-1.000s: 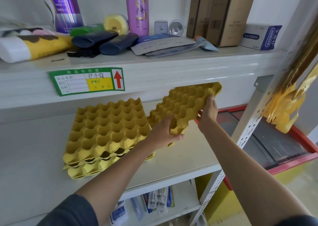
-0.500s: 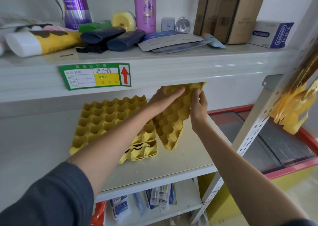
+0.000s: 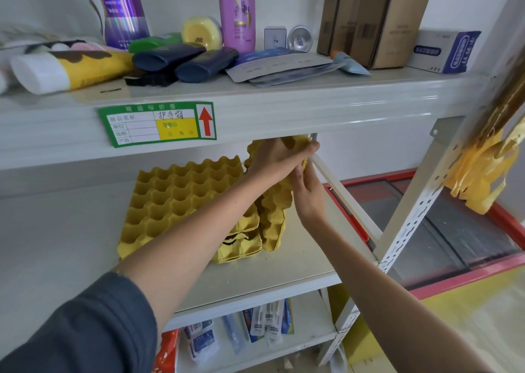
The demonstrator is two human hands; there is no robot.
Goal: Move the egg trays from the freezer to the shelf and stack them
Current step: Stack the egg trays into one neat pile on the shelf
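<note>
The shelf (image 3: 284, 262) carries a stack (image 3: 181, 202) of yellow egg trays, with the red-rimmed freezer (image 3: 454, 244) to its right. One tray (image 3: 274, 216) stands on edge just beside the stack, gripped near its top by the left hand (image 3: 277, 156) and the right hand (image 3: 308, 193).

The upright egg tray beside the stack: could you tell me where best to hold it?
Probably by its top edge, where both hands already meet. The upright egg tray stands on end against the stack, so only its top and right side are free.

Matt moulded-pulp egg trays (image 3: 181, 199) on glossy painted-metal shelf (image 3: 56, 247)
</note>
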